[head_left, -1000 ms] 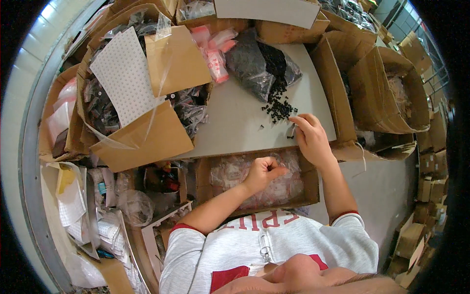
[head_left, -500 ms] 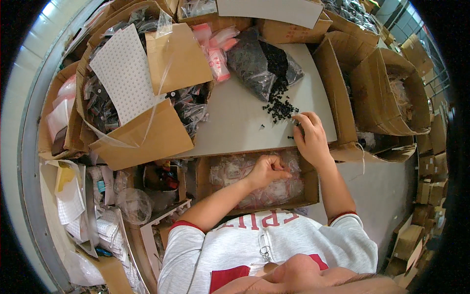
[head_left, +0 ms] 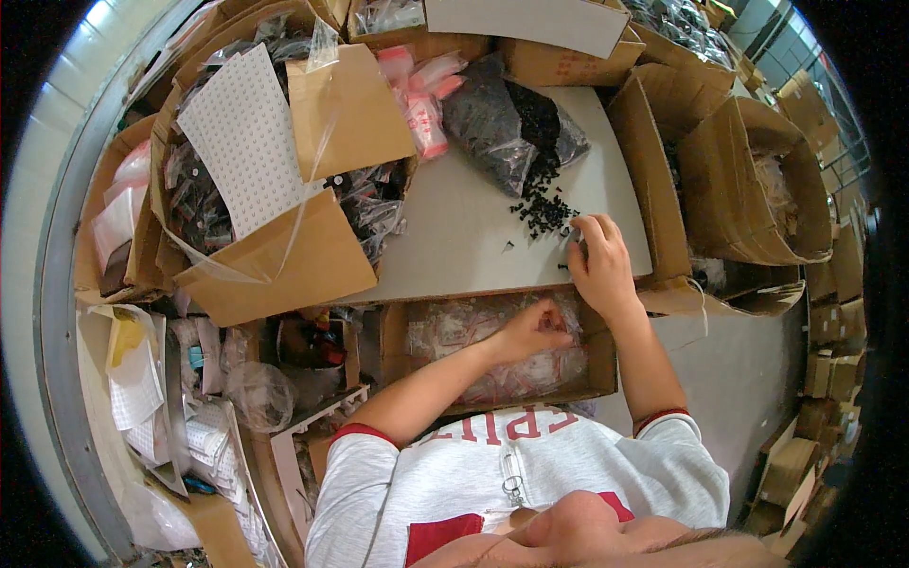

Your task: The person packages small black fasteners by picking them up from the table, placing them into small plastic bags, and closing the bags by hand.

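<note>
Left hand (head_left: 536,331), right hand (head_left: 603,261): apart, curled, contents unclear. Black fasteners (head_left: 543,216) could be swept off surface (head_left: 454,237) by right wrist.

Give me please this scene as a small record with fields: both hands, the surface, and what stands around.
Right hand: curled, beside the near edge of the small black parts; grip content unclear
Left hand: curled, above an open carton of clear bags; grip content unclear
Surface: white table
Behind loose parts: plastic bag with more
Table's left: large box, white dotted sheet on it
</note>
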Demonstrator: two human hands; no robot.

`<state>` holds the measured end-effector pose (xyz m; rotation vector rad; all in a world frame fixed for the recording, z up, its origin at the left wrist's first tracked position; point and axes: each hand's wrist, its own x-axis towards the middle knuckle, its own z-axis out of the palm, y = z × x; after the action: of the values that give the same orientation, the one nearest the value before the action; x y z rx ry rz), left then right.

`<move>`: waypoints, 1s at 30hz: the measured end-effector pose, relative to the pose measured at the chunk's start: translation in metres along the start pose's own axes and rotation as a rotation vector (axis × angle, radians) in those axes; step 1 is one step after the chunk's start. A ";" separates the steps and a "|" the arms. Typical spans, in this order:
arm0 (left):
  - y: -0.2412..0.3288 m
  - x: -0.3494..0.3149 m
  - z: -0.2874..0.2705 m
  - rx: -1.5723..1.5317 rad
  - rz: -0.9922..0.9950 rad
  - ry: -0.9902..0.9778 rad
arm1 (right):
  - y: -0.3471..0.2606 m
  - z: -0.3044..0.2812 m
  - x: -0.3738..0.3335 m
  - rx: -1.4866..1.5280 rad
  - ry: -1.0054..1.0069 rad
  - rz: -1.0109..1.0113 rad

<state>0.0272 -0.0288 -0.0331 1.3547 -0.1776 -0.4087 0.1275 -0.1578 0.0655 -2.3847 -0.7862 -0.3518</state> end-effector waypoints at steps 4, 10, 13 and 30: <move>-0.006 0.011 -0.006 0.228 -0.018 0.096 | -0.001 0.000 0.000 -0.016 -0.008 -0.042; -0.005 0.020 -0.002 0.046 -0.099 0.109 | -0.002 -0.004 -0.003 -0.025 -0.034 -0.052; -0.010 0.024 -0.001 0.092 -0.099 0.062 | -0.012 -0.009 -0.007 -0.024 -0.074 -0.049; -0.003 0.014 -0.003 -0.082 -0.030 0.099 | -0.035 -0.037 -0.034 0.238 -0.368 0.159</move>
<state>0.0407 -0.0319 -0.0378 1.2948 -0.0580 -0.3687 0.0771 -0.1734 0.0966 -2.2913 -0.7436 0.2404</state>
